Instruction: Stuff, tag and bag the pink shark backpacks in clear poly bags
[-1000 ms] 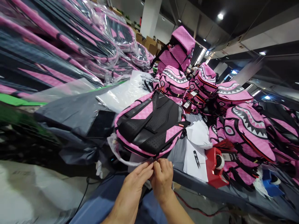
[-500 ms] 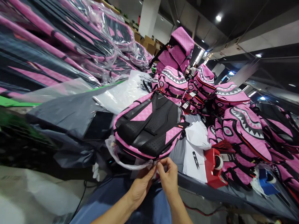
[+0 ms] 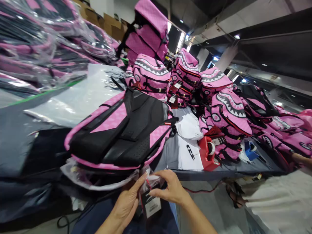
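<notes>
grey cloth covers the table (image 3: 172,159) in a hall with lit ceiling lamps. at its front edge, the left hand (image 3: 126,200) is extended, its fingertips at a piece of clear plastic (image 3: 147,180); whether they pinch it cannot be told. the right hand (image 3: 172,188) is bent, thumb on the face of a black hang tag (image 3: 152,204), index finger arched above; closure behind the tag cannot be told. the tag hangs between both hands, white label outward.

directly beyond the hands lies a pink-and-black backpack (image 3: 126,130), back panel up, lower edge just above the fingertips. a whitish plastic strip (image 3: 102,187) loops below that edge, left of the hands.

right of the backpack: paper sheets (image 3: 184,161) bearing a black pen (image 3: 190,152), then a red tape dispenser (image 3: 206,159). left: a dark flat item (image 3: 46,149). farther out: pink shark-mouth backpacks (image 3: 230,107) at right, plastic-wrapped backpacks (image 3: 65,29) at far left. at the right edge, another person's arm (image 3: 302,160) shows.
</notes>
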`<state>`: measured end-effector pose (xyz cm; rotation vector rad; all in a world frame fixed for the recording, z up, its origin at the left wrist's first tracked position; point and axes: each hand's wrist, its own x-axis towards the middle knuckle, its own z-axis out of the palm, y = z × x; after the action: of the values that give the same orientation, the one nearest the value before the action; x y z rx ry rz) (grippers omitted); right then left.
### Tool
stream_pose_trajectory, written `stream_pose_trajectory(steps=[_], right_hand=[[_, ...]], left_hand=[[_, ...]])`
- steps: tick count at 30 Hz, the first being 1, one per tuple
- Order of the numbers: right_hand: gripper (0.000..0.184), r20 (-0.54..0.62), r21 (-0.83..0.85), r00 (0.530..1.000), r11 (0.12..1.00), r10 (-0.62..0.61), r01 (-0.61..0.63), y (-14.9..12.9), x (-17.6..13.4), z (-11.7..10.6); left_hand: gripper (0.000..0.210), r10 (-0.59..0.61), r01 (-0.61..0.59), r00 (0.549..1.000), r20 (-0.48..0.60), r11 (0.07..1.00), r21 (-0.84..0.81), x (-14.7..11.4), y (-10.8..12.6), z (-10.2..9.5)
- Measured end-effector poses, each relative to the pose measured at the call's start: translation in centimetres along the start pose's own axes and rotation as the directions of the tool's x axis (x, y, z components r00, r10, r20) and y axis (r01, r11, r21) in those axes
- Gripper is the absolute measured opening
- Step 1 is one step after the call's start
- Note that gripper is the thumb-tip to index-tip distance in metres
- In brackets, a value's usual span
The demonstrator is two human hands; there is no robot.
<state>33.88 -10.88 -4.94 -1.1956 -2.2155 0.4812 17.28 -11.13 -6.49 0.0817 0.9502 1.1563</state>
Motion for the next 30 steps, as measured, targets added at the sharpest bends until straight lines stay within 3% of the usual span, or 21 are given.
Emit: stream_pose_trajectory(steps=[3, 5, 7, 9, 10, 11, 13, 15, 18, 22, 26, 30], right_hand=[[0.039, 0.047, -0.172, 0.998, 0.984, -0.044, 0.052, -0.1, -2.7, -0.4], [0.028, 0.114, -0.162, 0.993, 0.986, -0.024, 0.043, 0.2, -4.8, -1.0], [0.027, 0.139, -0.063, 0.988, 0.996, 0.073, -0.065, 1.0, -6.9, -2.6], [0.031, -0.004, 0.028, 0.96, 0.96, 0.278, -0.278, 2.6, -8.4, -5.7], [0.034, -0.157, 0.055, 0.901, 0.915, 0.404, -0.401, 3.7, -8.8, -7.7], [0.037, -0.336, 0.078, 0.794, 0.855, 0.506, -0.512, 4.8, -9.1, -9.9], [0.044, -0.637, 0.107, 0.528, 0.743, 0.562, -0.661, 7.3, -9.2, -14.0], [0.05, -0.716, 0.147, 0.403, 0.687, 0.571, -0.712, 9.6, -8.9, -16.9], [0.057, -0.676, 0.218, 0.376, 0.658, 0.634, -0.721, 12.2, -8.0, -18.0], [0.055, -0.688, 0.287, 0.33, 0.66, 0.647, -0.694, 13.2, -7.3, -16.9], [0.048, -0.727, 0.329, 0.301, 0.698, 0.617, -0.636, 11.5, -8.3, -16.3], [0.054, -0.684, 0.456, 0.282, 0.696, 0.673, -0.555, 9.1, -9.9, -14.6]], left_hand=[[0.063, -0.003, 0.003, 0.999, 0.037, 1.0, 0.018, 0.1, 0.1, 0.1], [0.062, 0.005, -0.005, 1.0, 0.031, 1.0, 0.015, 0.3, -0.1, 0.2], [0.061, -0.022, 0.023, 1.0, -0.015, 0.999, 0.05, 0.6, -0.3, 0.1], [0.06, -0.041, 0.045, 0.999, -0.033, 0.992, 0.122, 0.8, -0.4, -0.1], [0.061, -0.025, 0.028, 1.0, -0.018, 0.988, 0.152, 0.9, -0.5, -0.3], [0.061, 0.004, -0.005, 1.0, 0.003, 0.985, 0.171, 1.0, -0.5, -0.4], [0.061, 0.052, -0.059, 0.998, 0.043, 0.981, 0.186, 1.2, -0.6, -0.7], [0.062, 0.07, -0.076, 0.997, 0.04, 0.978, 0.196, 1.3, -0.8, -0.9], [0.057, 0.117, -0.119, 0.993, 0.022, 0.97, 0.214, 1.5, -1.0, -0.9], [0.057, 0.132, -0.131, 0.991, 0.009, 0.969, 0.208, 1.5, -0.9, -0.5], [0.064, 0.082, -0.076, 0.996, -0.02, 0.977, 0.202, 1.1, -0.8, -0.4], [0.058, 0.123, -0.125, 0.992, 0.021, 0.967, 0.223, 0.8, -0.9, -0.5]])
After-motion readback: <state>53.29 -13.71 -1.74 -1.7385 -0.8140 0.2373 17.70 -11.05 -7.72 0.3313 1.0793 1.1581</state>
